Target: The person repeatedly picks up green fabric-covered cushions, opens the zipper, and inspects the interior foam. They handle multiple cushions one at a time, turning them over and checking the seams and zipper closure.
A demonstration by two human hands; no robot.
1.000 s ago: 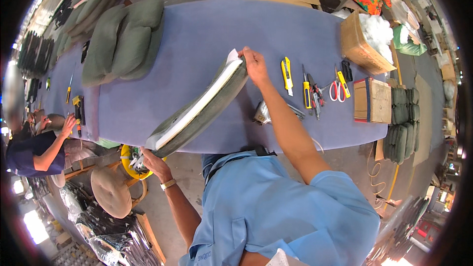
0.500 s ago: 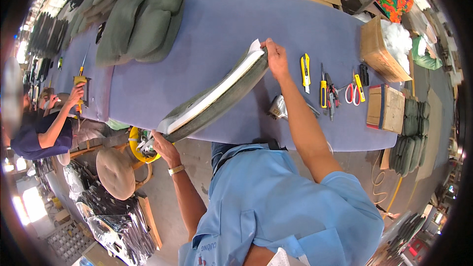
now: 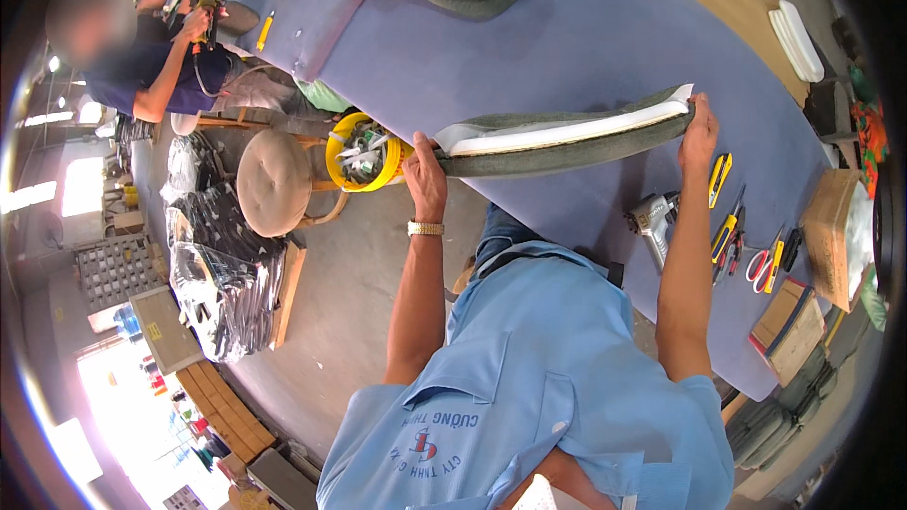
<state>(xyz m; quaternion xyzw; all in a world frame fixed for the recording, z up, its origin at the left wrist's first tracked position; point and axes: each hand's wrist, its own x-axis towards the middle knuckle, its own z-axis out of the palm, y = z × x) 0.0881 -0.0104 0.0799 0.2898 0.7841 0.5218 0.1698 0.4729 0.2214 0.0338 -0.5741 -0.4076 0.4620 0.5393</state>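
Left hand [image 3: 424,179] and right hand [image 3: 700,132] each grip one end of the cushion panel [image 3: 567,140]. Keeping both ends level above the worktop [image 3: 567,38] should stop it sagging.

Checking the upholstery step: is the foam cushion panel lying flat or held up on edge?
On edge: left hand and right hand grip the ends of the cushion panel.

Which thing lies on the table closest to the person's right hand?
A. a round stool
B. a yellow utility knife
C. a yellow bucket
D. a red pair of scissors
B: the yellow utility knife lies just beside the right hand, which grips one end of the long cushion; the scissors lie farther off.
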